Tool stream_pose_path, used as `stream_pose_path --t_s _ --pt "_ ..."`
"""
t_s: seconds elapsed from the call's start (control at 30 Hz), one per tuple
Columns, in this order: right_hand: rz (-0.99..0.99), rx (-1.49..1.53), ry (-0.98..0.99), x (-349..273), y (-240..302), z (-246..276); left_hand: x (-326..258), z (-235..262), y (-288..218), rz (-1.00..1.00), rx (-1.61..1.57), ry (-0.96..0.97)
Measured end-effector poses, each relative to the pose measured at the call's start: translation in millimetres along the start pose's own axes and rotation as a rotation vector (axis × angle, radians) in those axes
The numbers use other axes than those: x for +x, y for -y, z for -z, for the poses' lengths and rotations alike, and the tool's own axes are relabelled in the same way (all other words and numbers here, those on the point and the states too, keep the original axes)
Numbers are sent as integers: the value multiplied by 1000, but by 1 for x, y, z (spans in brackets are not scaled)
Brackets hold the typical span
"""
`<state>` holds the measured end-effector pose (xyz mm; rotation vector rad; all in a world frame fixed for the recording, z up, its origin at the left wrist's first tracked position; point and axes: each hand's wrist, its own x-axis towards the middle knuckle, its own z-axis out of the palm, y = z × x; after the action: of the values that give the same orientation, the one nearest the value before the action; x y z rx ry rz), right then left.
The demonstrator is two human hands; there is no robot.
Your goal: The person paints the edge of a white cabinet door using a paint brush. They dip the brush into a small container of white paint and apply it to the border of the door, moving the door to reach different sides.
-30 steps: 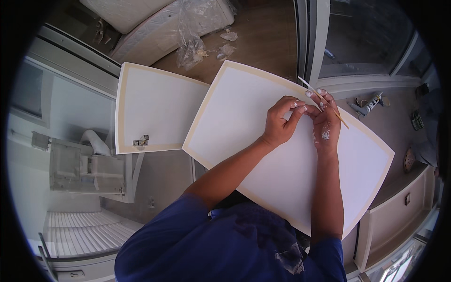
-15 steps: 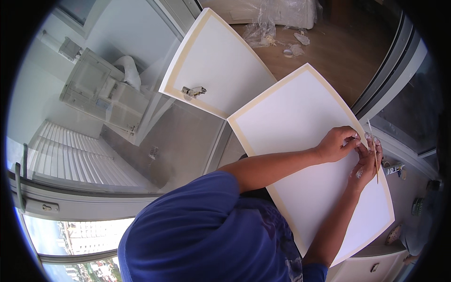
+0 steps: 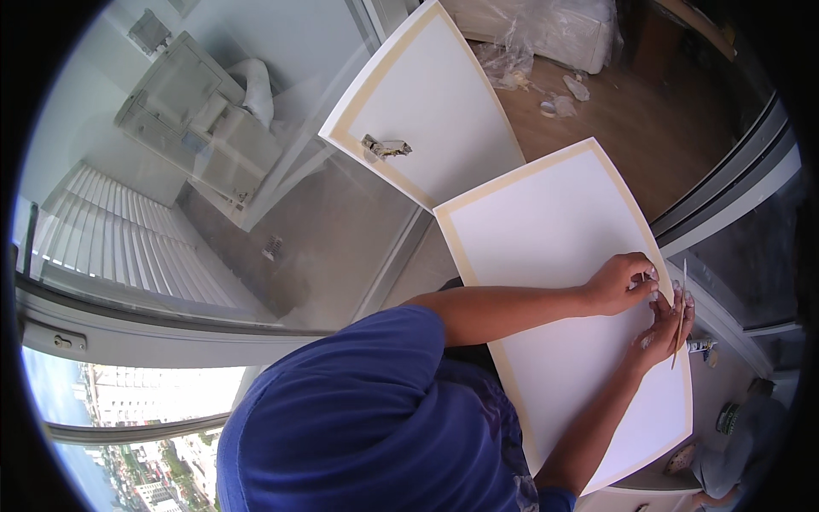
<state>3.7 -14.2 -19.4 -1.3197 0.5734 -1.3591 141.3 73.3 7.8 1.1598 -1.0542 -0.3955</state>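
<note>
Left hand (image 3: 625,282): thumb and fingers drawn close together; from here I can't tell whether anything small sits between them.
Right hand (image 3: 659,333): fingers gripping a thin, white-tipped stick (image 3: 677,340), near the left fingertips.
Tan-bordered panel (image 3: 546,222): white, beneath both forearms, its right edge by the hands.
Hinged panel (image 3: 435,94): beyond it, metal hinge (image 3: 386,148) near its left edge.
Fingertip step: looks like close two-handed work.
Next move: probably calls for steady fingertips, stick clear of the white face.
</note>
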Motion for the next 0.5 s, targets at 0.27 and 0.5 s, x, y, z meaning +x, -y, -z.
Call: stream_pose_path --t_s 0.27,0.5 --pt "51 -219 -33 -6 12 -7 -33 125 -73 -255 351 -33" --pt "143 -287 -28 -9 14 -14 -71 266 -134 -121 226 -675"
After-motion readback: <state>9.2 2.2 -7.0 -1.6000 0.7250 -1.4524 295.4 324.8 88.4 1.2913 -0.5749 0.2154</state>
